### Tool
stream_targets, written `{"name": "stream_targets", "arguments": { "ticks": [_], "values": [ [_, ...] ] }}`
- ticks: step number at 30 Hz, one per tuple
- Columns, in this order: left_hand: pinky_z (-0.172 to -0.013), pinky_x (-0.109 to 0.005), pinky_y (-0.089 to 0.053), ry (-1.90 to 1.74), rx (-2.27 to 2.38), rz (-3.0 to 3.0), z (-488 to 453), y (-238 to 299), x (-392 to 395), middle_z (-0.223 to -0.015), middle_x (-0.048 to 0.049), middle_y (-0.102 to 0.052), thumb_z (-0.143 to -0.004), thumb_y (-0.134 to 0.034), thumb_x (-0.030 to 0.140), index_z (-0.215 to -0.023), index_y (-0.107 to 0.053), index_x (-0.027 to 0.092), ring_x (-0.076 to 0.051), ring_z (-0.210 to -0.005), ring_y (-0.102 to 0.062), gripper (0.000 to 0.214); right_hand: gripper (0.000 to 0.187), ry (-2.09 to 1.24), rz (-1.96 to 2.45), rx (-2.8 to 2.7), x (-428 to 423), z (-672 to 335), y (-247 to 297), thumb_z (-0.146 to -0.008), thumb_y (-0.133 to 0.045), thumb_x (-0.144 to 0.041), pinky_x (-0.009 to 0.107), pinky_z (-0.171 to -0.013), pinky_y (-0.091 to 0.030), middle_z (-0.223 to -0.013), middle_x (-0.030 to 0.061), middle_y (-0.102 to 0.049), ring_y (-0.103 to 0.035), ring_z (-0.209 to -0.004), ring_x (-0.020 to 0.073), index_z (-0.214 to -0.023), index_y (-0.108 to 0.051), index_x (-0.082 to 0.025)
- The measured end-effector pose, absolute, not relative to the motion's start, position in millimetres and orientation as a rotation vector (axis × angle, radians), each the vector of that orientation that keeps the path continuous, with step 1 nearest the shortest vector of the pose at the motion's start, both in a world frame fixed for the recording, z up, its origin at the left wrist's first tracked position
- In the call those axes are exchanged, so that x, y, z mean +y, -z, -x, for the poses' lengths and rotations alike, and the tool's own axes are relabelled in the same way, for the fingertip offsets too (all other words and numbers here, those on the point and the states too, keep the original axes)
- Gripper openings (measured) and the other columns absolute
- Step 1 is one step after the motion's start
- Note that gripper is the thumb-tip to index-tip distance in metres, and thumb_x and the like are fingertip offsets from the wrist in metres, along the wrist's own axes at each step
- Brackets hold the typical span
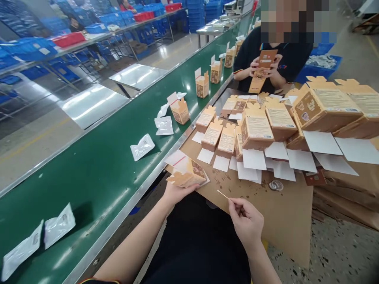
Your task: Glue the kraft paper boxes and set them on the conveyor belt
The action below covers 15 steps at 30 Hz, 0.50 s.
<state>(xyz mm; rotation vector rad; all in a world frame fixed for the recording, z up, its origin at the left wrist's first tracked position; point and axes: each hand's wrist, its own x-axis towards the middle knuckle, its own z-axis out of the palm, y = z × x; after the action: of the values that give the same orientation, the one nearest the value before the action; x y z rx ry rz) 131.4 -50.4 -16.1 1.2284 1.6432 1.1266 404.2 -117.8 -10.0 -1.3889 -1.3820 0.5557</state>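
My left hand [174, 193] grips a small tan printed carton [189, 173] with its white flap up, held at the edge of the brown cardboard sheet [284, 221] beside the conveyor. My right hand [245, 221] is closed in a pinch on a thin pale strip [222, 194] that sticks out toward the carton. Several flat and part-folded tan cartons [256, 128] with white flaps lie in rows on the cardboard ahead of my hands.
A green conveyor belt [97, 173] runs along my left, carrying white pouches [142, 146] and upright open cartons [202, 84]. A person in dark clothes [266, 67] sits ahead, holding a carton. Blue and red bins [68, 39] fill racks beyond the belt.
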Motion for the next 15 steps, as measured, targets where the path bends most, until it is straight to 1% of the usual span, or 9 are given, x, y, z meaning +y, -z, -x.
{"name": "stream_targets", "arguments": {
  "ticks": [2,3,5,7,11,13,15],
  "values": [
    [-0.118,-0.069,-0.065,-1.232,1.634,-1.044,-109.8,9.7,-50.8,-0.126,-0.0177,-0.089,-0.067,-0.108,0.053,-0.114,-0.084,0.022,-0.048,-0.126,-0.085,0.061,0.03,-0.536,1.428,-1.369,-121.6,-410.9,9.9,-0.108,-0.079,-0.041,0.023,-0.053,-0.058,-0.067,0.0005,-0.075,-0.065,-0.051,0.0136,-0.085,-0.086,-0.024],
    [-0.119,-0.069,-0.065,-1.283,1.627,-0.946,-99.2,7.4,-50.1,-0.129,-0.0181,-0.089,-0.064,-0.11,0.055,-0.115,-0.085,0.021,-0.048,-0.128,-0.084,0.067,0.032,-0.526,1.447,-1.361,-123.0,-414.7,10.7,-0.108,-0.08,-0.045,0.023,-0.053,-0.059,-0.067,0.0012,-0.076,-0.065,-0.051,0.0141,-0.085,-0.087,-0.024],
    [-0.121,-0.069,-0.064,-1.369,1.61,-0.787,-81.2,5.4,-47.1,-0.132,-0.0188,-0.089,-0.051,-0.115,0.057,-0.118,-0.085,0.019,-0.049,-0.13,-0.083,0.083,0.036,-0.508,1.47,-1.349,-124.7,-421.7,13.3,-0.108,-0.081,-0.051,0.024,-0.053,-0.06,-0.067,0.0024,-0.076,-0.066,-0.051,0.0149,-0.084,-0.088,-0.024],
    [-0.121,-0.068,-0.064,-1.412,1.6,-0.742,-70.2,6.4,-43.5,-0.134,-0.0193,-0.089,-0.045,-0.117,0.058,-0.12,-0.085,0.018,-0.049,-0.132,-0.082,0.091,0.04,-0.492,1.485,-1.333,-125.0,-426.6,16.7,-0.108,-0.082,-0.055,0.024,-0.053,-0.06,-0.068,0.0037,-0.077,-0.067,-0.051,0.0156,-0.085,-0.088,-0.023],
    [-0.122,-0.067,-0.063,-1.399,1.58,-0.758,-68.6,9.8,-36.5,-0.136,-0.0191,-0.088,-0.046,-0.116,0.06,-0.123,-0.084,0.018,-0.048,-0.133,-0.082,0.093,0.047,-0.485,1.525,-1.285,-124.8,-429.8,22.2,-0.107,-0.082,-0.062,0.024,-0.053,-0.061,-0.071,0.0054,-0.079,-0.069,-0.053,0.0159,-0.084,-0.089,-0.022],
    [-0.121,-0.067,-0.063,-1.351,1.592,-0.796,-74.6,9.6,-31.0,-0.134,-0.0189,-0.089,-0.048,-0.115,0.061,-0.12,-0.084,0.019,-0.048,-0.131,-0.083,0.089,0.047,-0.495,1.528,-1.277,-125.1,-429.5,23.2,-0.107,-0.082,-0.063,0.024,-0.053,-0.061,-0.071,0.0052,-0.079,-0.069,-0.053,0.0158,-0.084,-0.089,-0.022],
    [-0.12,-0.066,-0.064,-1.279,1.603,-0.896,-82.6,9.1,-23.3,-0.132,-0.019,-0.089,-0.054,-0.113,0.06,-0.118,-0.084,0.019,-0.047,-0.129,-0.083,0.082,0.047,-0.506,1.531,-1.276,-125.5,-428.9,23.0,-0.107,-0.081,-0.062,0.024,-0.052,-0.061,-0.07,0.0052,-0.079,-0.068,-0.053,0.016,-0.084,-0.088,-0.022]
  ]
}}
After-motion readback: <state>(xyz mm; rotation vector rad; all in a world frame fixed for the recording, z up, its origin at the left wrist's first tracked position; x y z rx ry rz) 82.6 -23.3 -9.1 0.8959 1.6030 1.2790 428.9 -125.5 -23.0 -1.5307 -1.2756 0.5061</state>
